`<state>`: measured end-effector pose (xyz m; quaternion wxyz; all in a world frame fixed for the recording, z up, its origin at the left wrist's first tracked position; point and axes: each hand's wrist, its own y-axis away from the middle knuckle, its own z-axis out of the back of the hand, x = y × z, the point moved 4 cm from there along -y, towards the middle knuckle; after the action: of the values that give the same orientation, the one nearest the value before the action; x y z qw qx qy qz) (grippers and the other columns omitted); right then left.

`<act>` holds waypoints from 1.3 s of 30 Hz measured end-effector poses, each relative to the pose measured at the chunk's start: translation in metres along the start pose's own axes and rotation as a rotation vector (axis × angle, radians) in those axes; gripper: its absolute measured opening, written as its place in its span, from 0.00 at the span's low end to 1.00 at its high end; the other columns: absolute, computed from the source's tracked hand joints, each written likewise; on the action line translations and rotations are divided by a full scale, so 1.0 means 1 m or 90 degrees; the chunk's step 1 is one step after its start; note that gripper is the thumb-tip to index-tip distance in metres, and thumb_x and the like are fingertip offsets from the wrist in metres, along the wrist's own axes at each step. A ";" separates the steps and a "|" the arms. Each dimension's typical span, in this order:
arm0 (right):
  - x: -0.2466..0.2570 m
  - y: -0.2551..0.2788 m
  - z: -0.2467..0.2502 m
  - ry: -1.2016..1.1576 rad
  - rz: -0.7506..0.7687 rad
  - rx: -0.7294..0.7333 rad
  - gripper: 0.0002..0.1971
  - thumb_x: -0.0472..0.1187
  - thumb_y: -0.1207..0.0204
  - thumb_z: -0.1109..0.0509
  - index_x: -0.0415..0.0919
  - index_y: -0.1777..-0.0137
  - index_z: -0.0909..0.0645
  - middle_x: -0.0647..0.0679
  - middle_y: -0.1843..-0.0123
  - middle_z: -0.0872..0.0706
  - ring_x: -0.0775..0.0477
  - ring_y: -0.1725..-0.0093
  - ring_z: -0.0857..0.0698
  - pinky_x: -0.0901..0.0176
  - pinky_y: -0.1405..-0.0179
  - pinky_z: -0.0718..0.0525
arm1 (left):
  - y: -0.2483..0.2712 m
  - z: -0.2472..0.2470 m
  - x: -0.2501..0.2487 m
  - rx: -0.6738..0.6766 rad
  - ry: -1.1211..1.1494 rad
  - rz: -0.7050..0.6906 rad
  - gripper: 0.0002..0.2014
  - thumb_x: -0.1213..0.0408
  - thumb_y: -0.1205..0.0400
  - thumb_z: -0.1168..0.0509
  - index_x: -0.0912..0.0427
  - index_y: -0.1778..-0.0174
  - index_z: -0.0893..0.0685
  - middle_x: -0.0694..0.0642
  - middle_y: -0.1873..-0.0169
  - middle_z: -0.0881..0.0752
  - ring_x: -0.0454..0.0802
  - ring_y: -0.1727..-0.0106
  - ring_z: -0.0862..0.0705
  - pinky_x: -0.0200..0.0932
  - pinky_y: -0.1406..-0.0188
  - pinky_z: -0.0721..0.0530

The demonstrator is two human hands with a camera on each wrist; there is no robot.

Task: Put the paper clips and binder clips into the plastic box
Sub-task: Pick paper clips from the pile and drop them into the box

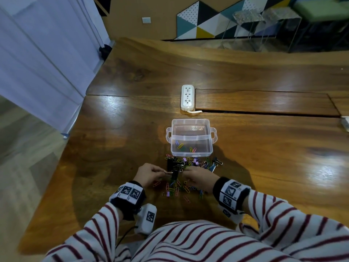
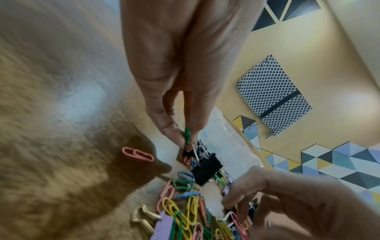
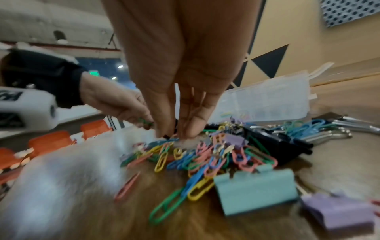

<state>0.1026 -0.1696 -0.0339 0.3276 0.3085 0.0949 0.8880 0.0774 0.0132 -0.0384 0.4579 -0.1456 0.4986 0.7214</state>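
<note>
Fingers, left hand (image 2: 164, 68): thumb and forefinger pinch the wire handle of a black binder clip (image 2: 206, 168), with a green paper clip (image 2: 187, 134) caught at the fingertips; the clip hangs below, over the pile.
Fingers, right hand (image 3: 180, 65): bunched together, tips pressed down into the paper clips (image 3: 205, 160); whether they grip one, cannot tell.
Pile: coloured paper clips and binder clips (image 1: 196, 163) lie scattered on the table (image 1: 113, 129), just near of the plastic box and between the two hands.
Larger clips: a teal binder clip (image 3: 257, 191) and a purple one (image 3: 339, 212) sit at the near right edge of the pile; black binder clips lie at its far side.
Plastic box (image 1: 191, 138): clear, lid open and standing at the far side, centre of the table; a few paper clips lie inside.
Power strip (image 1: 187, 97): white, on the table beyond the box.
Sleeves: red-and-white stripes; marker bands on both wrists.
</note>
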 end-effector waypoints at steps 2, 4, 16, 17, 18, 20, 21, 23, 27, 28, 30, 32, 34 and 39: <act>0.005 0.001 -0.013 0.078 0.002 0.050 0.22 0.37 0.26 0.33 0.39 0.33 0.31 0.42 0.33 0.28 0.42 0.35 0.29 0.48 0.40 0.19 | 0.001 0.003 -0.001 -0.001 0.003 -0.005 0.09 0.69 0.22 0.33 0.59 0.48 0.12 0.48 0.63 0.14 0.36 0.63 0.18 0.20 0.75 0.23; 0.008 -0.001 -0.019 0.132 -0.003 0.052 0.27 0.38 0.27 0.32 0.39 0.29 0.35 0.41 0.31 0.32 0.41 0.33 0.31 0.45 0.41 0.20 | 0.004 0.005 -0.002 0.006 0.014 -0.013 0.11 0.70 0.24 0.32 0.58 0.46 0.14 0.49 0.59 0.14 0.35 0.60 0.18 0.24 0.66 0.22; -0.005 -0.004 -0.007 -0.022 -0.037 -0.038 0.07 0.33 0.25 0.35 0.38 0.49 0.21 0.41 0.46 0.16 0.42 0.45 0.19 0.47 0.46 0.18 | 0.015 0.006 0.008 -0.040 -0.138 -0.088 0.08 0.70 0.25 0.31 0.56 0.52 0.17 0.47 0.57 0.16 0.42 0.52 0.17 0.32 0.54 0.19; -0.007 -0.003 -0.002 -0.054 -0.045 -0.058 0.06 0.33 0.25 0.34 0.38 0.50 0.21 0.42 0.48 0.15 0.44 0.47 0.18 0.49 0.46 0.17 | 0.015 0.012 0.013 -0.074 -0.151 -0.073 0.08 0.71 0.25 0.31 0.56 0.52 0.17 0.48 0.58 0.15 0.42 0.53 0.17 0.34 0.52 0.18; -0.011 -0.003 0.002 -0.099 -0.065 -0.074 0.05 0.34 0.26 0.33 0.38 0.51 0.20 0.42 0.50 0.14 0.46 0.50 0.17 0.51 0.46 0.16 | 0.015 0.019 0.019 -0.107 -0.164 -0.055 0.08 0.71 0.25 0.31 0.57 0.52 0.17 0.50 0.58 0.14 0.44 0.52 0.16 0.38 0.48 0.16; -0.020 -0.001 0.015 -0.252 -0.124 -0.096 0.03 0.34 0.27 0.30 0.39 0.54 0.18 0.46 0.55 0.13 0.52 0.56 0.16 0.58 0.52 0.15 | 0.015 0.026 0.030 -0.125 -0.184 -0.023 0.08 0.72 0.25 0.31 0.59 0.52 0.18 0.55 0.56 0.12 0.47 0.51 0.15 0.44 0.42 0.17; -0.024 0.000 0.023 -0.350 -0.141 -0.111 0.03 0.34 0.28 0.29 0.41 0.57 0.18 0.48 0.59 0.14 0.55 0.61 0.16 0.61 0.57 0.16 | 0.016 0.024 0.032 -0.114 -0.188 -0.020 0.09 0.72 0.25 0.31 0.61 0.50 0.18 0.56 0.54 0.12 0.47 0.51 0.15 0.42 0.43 0.17; -0.031 -0.002 0.043 -0.520 -0.160 -0.172 0.05 0.31 0.30 0.28 0.42 0.61 0.18 0.50 0.64 0.15 0.59 0.67 0.17 0.65 0.64 0.18 | 0.018 0.012 0.030 -0.080 -0.200 -0.049 0.11 0.72 0.25 0.30 0.63 0.47 0.17 0.54 0.52 0.15 0.44 0.53 0.17 0.34 0.48 0.20; -0.048 -0.023 0.079 -0.623 -0.233 -0.308 0.10 0.28 0.32 0.27 0.43 0.66 0.21 0.49 0.64 0.16 0.53 0.66 0.17 0.65 0.67 0.16 | 0.016 -0.008 0.024 -0.088 -0.253 -0.091 0.15 0.71 0.25 0.30 0.61 0.43 0.18 0.55 0.44 0.21 0.44 0.51 0.20 0.32 0.46 0.21; -0.051 -0.030 0.084 -0.609 -0.243 -0.334 0.11 0.28 0.31 0.27 0.44 0.67 0.22 0.50 0.65 0.17 0.54 0.66 0.17 0.67 0.68 0.15 | 0.015 -0.012 0.024 -0.090 -0.265 -0.092 0.15 0.71 0.25 0.31 0.61 0.42 0.19 0.55 0.42 0.22 0.46 0.47 0.20 0.36 0.41 0.20; -0.052 -0.040 0.092 -0.536 -0.238 -0.365 0.13 0.27 0.30 0.29 0.45 0.68 0.23 0.51 0.67 0.18 0.60 0.70 0.18 0.71 0.70 0.16 | 0.013 -0.019 0.022 -0.085 -0.300 -0.095 0.16 0.71 0.24 0.32 0.60 0.40 0.21 0.55 0.40 0.25 0.51 0.42 0.20 0.45 0.36 0.20; -0.051 -0.048 0.089 -0.400 -0.235 -0.346 0.10 0.27 0.28 0.31 0.43 0.64 0.20 0.49 0.62 0.15 0.58 0.65 0.16 0.64 0.58 0.16 | 0.014 -0.025 0.020 -0.079 -0.347 -0.097 0.13 0.72 0.22 0.36 0.61 0.42 0.22 0.56 0.41 0.25 0.54 0.42 0.20 0.48 0.38 0.19; -0.043 -0.045 0.082 -0.224 -0.230 -0.308 0.09 0.27 0.27 0.33 0.39 0.51 0.18 0.43 0.47 0.16 0.49 0.50 0.16 0.54 0.43 0.17 | 0.015 -0.028 0.019 -0.070 -0.392 -0.102 0.09 0.72 0.20 0.39 0.63 0.45 0.22 0.59 0.43 0.25 0.57 0.44 0.20 0.51 0.42 0.19; 0.012 -0.019 0.036 0.048 0.048 -0.079 0.12 0.32 0.21 0.41 0.38 0.40 0.24 0.40 0.39 0.21 0.42 0.41 0.20 0.50 0.42 0.18 | 0.012 -0.030 0.019 -0.033 -0.445 -0.115 0.11 0.74 0.21 0.42 0.63 0.43 0.24 0.60 0.43 0.24 0.58 0.42 0.21 0.50 0.42 0.19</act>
<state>0.1277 -0.1485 -0.0064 0.3083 0.2573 0.0405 0.9150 0.0503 -0.0040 -0.0582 0.6590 0.0548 0.2786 0.6965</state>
